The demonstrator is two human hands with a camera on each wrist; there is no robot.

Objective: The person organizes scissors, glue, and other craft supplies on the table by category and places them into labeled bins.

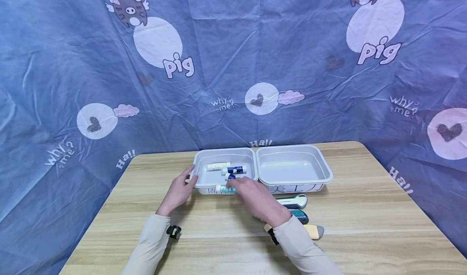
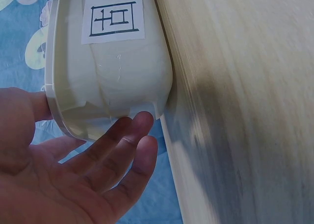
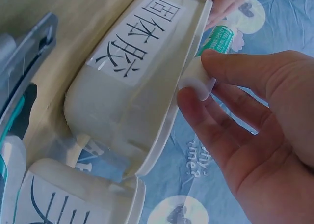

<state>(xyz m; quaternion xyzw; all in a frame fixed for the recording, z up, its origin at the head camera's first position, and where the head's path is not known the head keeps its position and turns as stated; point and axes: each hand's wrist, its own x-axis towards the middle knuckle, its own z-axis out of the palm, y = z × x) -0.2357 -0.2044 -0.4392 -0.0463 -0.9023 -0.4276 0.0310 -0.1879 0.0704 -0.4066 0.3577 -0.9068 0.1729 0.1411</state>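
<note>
My right hand (image 1: 255, 194) pinches a green-and-white glue stick (image 3: 219, 40) between thumb and fingertips. In the head view this glue stick appears in front of the left bin's (image 1: 204, 151) near rim. Inside that grey-white bin lie a white glue stick (image 1: 219, 166) and a blue one (image 1: 234, 170); another blue one (image 1: 230, 177) is partly hidden by my right hand. My left hand (image 1: 178, 192) touches the bin's left end, its thumb at the rim. Its other fingers extend loosely along the outer wall in the left wrist view.
A second bin (image 1: 293, 165) stands against the first on the right; paper labels face front on both. Three utility knives, one white and black (image 1: 297, 201), one teal (image 1: 300, 216) and one yellow (image 1: 313, 231), lie before it, partly behind my right arm.
</note>
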